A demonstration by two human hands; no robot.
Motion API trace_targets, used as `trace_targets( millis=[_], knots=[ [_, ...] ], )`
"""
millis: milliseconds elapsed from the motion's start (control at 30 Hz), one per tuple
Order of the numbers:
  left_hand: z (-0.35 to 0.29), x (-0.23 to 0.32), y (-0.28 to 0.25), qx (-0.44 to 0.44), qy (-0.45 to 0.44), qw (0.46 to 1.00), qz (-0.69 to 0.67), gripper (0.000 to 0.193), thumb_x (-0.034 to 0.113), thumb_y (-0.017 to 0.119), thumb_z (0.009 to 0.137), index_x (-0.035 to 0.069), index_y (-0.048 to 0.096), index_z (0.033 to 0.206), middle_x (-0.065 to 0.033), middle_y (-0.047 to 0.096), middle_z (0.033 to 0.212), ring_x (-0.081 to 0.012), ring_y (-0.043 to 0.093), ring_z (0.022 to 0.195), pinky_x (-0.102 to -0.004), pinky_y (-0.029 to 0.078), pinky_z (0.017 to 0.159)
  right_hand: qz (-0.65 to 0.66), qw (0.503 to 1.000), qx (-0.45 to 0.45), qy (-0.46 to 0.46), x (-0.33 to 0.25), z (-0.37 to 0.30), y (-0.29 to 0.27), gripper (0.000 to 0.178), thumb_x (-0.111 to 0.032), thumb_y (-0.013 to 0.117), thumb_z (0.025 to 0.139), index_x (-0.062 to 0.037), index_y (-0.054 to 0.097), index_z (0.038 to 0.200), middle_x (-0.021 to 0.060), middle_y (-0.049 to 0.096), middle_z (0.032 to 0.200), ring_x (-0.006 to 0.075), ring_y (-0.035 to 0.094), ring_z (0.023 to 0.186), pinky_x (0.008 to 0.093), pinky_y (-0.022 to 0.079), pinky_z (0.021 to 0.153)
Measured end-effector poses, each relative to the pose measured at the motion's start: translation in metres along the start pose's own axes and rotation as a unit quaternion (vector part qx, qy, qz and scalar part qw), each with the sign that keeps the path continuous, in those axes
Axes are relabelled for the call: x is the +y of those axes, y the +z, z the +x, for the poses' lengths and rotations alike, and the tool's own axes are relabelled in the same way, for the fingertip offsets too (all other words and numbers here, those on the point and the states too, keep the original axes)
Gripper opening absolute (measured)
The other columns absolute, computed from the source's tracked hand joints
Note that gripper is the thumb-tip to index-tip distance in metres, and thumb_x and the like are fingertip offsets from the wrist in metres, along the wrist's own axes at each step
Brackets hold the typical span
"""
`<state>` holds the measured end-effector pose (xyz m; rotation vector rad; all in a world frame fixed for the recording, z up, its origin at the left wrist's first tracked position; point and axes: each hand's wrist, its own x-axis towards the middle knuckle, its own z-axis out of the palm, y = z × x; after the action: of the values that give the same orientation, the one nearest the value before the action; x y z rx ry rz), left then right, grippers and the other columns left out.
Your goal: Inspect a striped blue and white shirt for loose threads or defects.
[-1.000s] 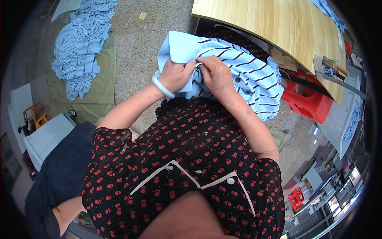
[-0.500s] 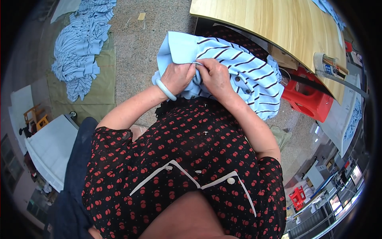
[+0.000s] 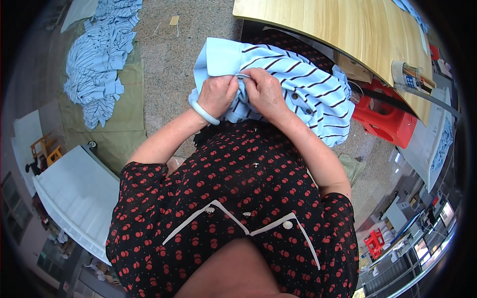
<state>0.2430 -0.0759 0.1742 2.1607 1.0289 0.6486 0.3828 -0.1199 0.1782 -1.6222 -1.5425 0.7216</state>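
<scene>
A light blue shirt (image 3: 293, 69) with dark stripes lies bunched over my lap, its plain blue collar (image 3: 223, 55) at the upper left. Just below the collar, my left hand (image 3: 217, 95) pinches the shirt's edge; a pale bangle (image 3: 204, 113) circles that wrist. Close beside it, my right hand (image 3: 265, 94) is closed on the same edge, thumb and fingers together. A small pale loop of the edge shows between the two hands. Dark buttons (image 3: 294, 96) run down the shirt to the right of my right hand. What lies under my fingertips is hidden.
A wooden table (image 3: 328, 25) stands ahead on the right, holding a cup of tools (image 3: 405, 75). Under its edge is a red plastic stool (image 3: 385, 121). On the left, a heap of blue striped shirts (image 3: 99, 59) lies on an olive cloth (image 3: 131, 107), beyond a white bin (image 3: 79, 193).
Dark blue clothing at the lower left has gone out of view. My hands keep hold of the shirt edge and have shifted only slightly.
</scene>
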Motion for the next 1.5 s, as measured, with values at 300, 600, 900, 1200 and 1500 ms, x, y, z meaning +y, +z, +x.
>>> trace_targets(
  millis=[300, 600, 900, 1200, 1500],
  knots=[
    [-0.001, -0.001, -0.005, 0.012, 0.006, 1.000, -0.013, 0.016, 0.011, 0.049, 0.080, 0.000, 0.051, 0.069, -0.0191, 0.052, 0.059, -0.0356, 0.054, 0.055, -0.0422, 0.043, 0.048, 0.026, 0.999, -0.022, -0.009, -0.001, 0.005, -0.003, 0.014, -0.004, 0.051, 0.076, 0.0015, 0.059, 0.086, 0.0171, 0.059, 0.079, 0.0308, 0.058, 0.072, 0.0345, 0.046, 0.064],
    [0.000, -0.016, -0.026, -0.141, -0.163, 0.948, -0.235, 0.021, 0.016, 0.047, 0.086, -0.001, 0.057, 0.082, -0.0046, 0.055, 0.068, -0.0115, 0.049, 0.060, -0.0254, 0.040, 0.055, 0.136, 0.975, -0.111, 0.136, -0.021, 0.002, -0.017, 0.019, -0.012, 0.058, 0.077, -0.0002, 0.059, 0.091, 0.0108, 0.059, 0.071, 0.0246, 0.056, 0.062, 0.0309, 0.044, 0.058],
    [0.034, 0.006, -0.080, -0.019, -0.232, 0.867, -0.441, 0.014, 0.014, 0.046, 0.086, 0.004, 0.055, 0.084, 0.0014, 0.054, 0.079, -0.0049, 0.048, 0.070, -0.0197, 0.038, 0.065, -0.040, 0.995, 0.086, -0.002, -0.010, -0.077, -0.108, 0.024, -0.001, 0.058, 0.074, -0.0001, 0.056, 0.098, 0.0116, 0.058, 0.092, 0.0237, 0.056, 0.085, 0.0289, 0.044, 0.074],
    [0.052, 0.061, -0.103, 0.003, -0.223, 0.832, -0.508, 0.018, 0.016, 0.045, 0.087, 0.000, 0.053, 0.091, -0.0028, 0.056, 0.085, -0.0093, 0.052, 0.077, -0.0232, 0.040, 0.070, -0.258, 0.958, 0.079, 0.095, 0.023, -0.137, -0.102, 0.054, -0.023, 0.069, 0.067, -0.0028, 0.049, 0.112, 0.0151, 0.045, 0.116, 0.0313, 0.042, 0.107, 0.0408, 0.032, 0.090],
    [0.057, 0.081, -0.112, 0.012, -0.185, 0.824, -0.535, 0.021, 0.016, 0.044, 0.087, 0.000, 0.052, 0.098, -0.0033, 0.056, 0.090, -0.0104, 0.052, 0.081, -0.0251, 0.040, 0.075, -0.172, 0.965, 0.199, 0.015, 0.035, -0.144, -0.105, 0.013, -0.005, 0.055, 0.080, -0.0018, 0.054, 0.093, 0.0081, 0.056, 0.081, 0.0192, 0.054, 0.076, 0.0276, 0.042, 0.068]
  ],
)
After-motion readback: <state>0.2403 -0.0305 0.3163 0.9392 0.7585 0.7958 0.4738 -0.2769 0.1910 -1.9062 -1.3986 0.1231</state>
